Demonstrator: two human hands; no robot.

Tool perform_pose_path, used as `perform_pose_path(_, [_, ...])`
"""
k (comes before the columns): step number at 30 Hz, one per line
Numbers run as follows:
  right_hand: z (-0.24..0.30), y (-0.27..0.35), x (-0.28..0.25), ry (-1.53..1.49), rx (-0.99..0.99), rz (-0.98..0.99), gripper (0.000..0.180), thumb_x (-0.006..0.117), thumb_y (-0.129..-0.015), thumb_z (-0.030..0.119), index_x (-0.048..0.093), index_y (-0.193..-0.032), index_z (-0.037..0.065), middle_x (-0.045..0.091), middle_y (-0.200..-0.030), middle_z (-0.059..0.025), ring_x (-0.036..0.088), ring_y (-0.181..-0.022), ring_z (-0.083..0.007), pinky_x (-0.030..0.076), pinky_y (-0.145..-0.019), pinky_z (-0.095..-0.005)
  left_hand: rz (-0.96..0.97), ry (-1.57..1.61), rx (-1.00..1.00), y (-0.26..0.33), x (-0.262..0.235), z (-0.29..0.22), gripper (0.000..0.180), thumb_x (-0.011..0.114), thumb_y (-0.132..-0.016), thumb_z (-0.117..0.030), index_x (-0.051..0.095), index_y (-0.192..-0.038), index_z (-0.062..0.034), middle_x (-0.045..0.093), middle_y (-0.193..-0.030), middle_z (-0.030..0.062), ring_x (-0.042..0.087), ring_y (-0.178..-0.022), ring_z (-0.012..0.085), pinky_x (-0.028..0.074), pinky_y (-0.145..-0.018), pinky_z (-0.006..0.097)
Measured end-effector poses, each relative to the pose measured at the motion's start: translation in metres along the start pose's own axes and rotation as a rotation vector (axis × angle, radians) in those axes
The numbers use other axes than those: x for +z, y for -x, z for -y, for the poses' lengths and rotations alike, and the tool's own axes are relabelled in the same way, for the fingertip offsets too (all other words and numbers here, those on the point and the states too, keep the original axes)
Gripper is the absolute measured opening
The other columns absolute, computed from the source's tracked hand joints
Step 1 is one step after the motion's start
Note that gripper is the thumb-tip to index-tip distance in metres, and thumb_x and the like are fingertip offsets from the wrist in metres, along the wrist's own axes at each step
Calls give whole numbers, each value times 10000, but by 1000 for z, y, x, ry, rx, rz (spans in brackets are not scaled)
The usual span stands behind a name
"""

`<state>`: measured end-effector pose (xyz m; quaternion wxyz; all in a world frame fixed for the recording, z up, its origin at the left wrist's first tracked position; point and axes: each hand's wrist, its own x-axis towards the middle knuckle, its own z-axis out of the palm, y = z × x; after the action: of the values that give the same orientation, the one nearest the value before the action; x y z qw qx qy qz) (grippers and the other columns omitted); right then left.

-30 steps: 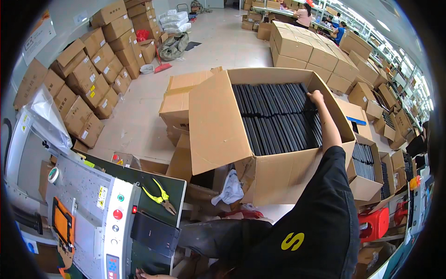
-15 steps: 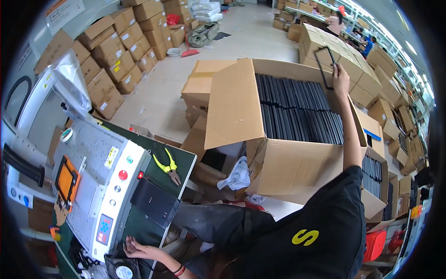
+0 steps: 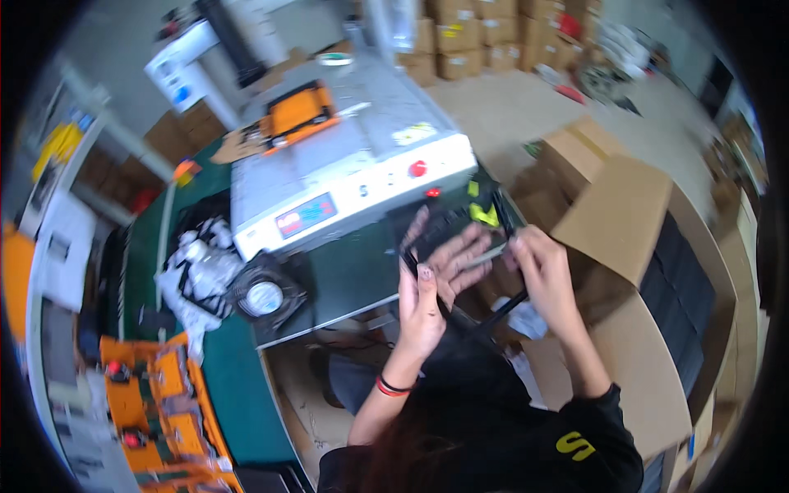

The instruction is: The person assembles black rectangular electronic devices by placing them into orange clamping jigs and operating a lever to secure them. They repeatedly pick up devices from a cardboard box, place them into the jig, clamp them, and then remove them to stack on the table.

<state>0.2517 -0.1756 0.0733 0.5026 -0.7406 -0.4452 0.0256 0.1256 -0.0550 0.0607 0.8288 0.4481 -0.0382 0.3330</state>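
Note:
A thin black rectangular frame (image 3: pixel 503 309) is held tilted over the near edge of the green table. My right hand (image 3: pixel 544 267) is closed round its right side. My left hand (image 3: pixel 436 283) has its thumb over the frame's left side, with its other fingers stretched out behind the opening; motion blurs the exact contact. Just beyond the hands lie yellow-handled pliers (image 3: pixel 485 215), partly hidden. Behind them stands a white-fronted machine (image 3: pixel 362 193) with buttons and a lit display. On its grey top sits an orange fixture (image 3: pixel 300 113) with a black frame-shaped piece on it.
An open carton (image 3: pixel 612 218) packed with black flat pieces (image 3: pixel 675 287) stands to the right. A small fan (image 3: pixel 265 296) and clear plastic bags (image 3: pixel 205 263) lie left of the hands. More orange fixtures (image 3: pixel 168 411) are at lower left. Stacked boxes (image 3: pixel 456 37) stand at the back.
My view has swung left toward the machine. The right hand has brought the black frame from above the carton to the table edge. The left hand has risen from beside the machine to the frame.

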Motion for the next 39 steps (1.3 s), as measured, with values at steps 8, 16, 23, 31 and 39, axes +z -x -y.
perform_pose_path(8, [16, 26, 77, -1053, 315, 287, 305, 499, -959, 192, 609, -1107, -51, 519, -823, -29, 481, -683, -85, 386, -620, -223, 229, -1691, 495, 46, -47, -48, 428, 622, -795, -175, 579, -1220, -201, 448, -1356, 141, 458, -1198, 343, 434, -968, 446])
perform_pose_path(16, [2, 12, 37, -768, 428, 255, 273, 496, -935, 92, 594, -1139, -59, 508, -889, -38, 438, -558, -43, 363, -499, -186, 190, -1996, 275, -26, -91, -99, 1003, 641, -746, -526, 181, -1426, 50, 221, -1412, 333, 263, -1306, 444, 198, -1092, 504])
perform_pose_path(23, [-9, 7, 7, -316, 218, -2, 219, 538, -824, 3, 581, -1021, -84, 457, -848, -97, 469, -747, -179, 392, -670, -283, -521, -1960, -118, -230, -195, -143, 1261, 562, -721, -718, -53, -1369, 172, 161, -1373, 440, 214, -1301, 525, 241, -1079, 470])
perform_pose_path(31, [-11, -34, 35, -107, -107, -266, 343, 626, -761, -51, 636, -1102, -16, 478, -843, -103, 509, -701, -179, 432, -599, -259, -552, -2051, -639, -279, -181, -127, 1414, 708, -592, -686, -150, -1366, 129, 83, -1378, 457, 241, -1257, 593, 249, -1058, 544])
perform_pose_path(39, [9, -160, 140, -72, -596, -260, 339, 711, -725, 20, 669, -1061, 54, 520, -840, -76, 581, -693, -199, 488, -603, -313, -747, -1363, 759, -162, -134, -224, 946, 732, -761, -347, 115, -1407, -35, 276, -1399, 173, 276, -1307, 311, 300, -1028, 464])
